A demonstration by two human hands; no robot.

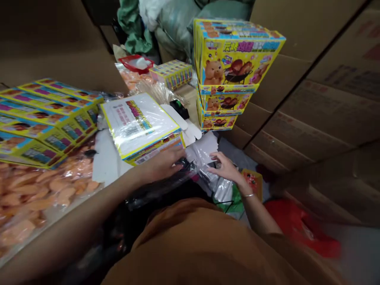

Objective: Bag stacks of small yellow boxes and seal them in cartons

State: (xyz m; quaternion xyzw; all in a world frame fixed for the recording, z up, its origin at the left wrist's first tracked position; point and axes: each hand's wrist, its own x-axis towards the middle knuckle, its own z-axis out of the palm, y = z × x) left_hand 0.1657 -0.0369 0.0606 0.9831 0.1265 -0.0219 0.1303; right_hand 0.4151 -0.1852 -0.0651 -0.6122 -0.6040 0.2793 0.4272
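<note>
My left hand (163,163) is at the near edge of a yellow-rimmed box (142,122) that lies with its white printed face up. Its fingers are curled beside dark items in clear plastic, and what they hold, if anything, is hidden. To the right, my right hand (224,167) has its fingers apart at the edge of crumpled clear plastic film (203,152); nothing shows gripped in it. White cardboard flaps (192,132) stick out at the box's right side. A small black object with a green spot (179,109) sits behind them.
Yellow picture boxes (228,65) stand stacked at the back right, and more boxes (47,118) are at the left. Orange pieces (44,190) cover the left side. Behind lie a red basket (136,63) and a bundle of sticks (154,92). Cartons (326,114) line the right.
</note>
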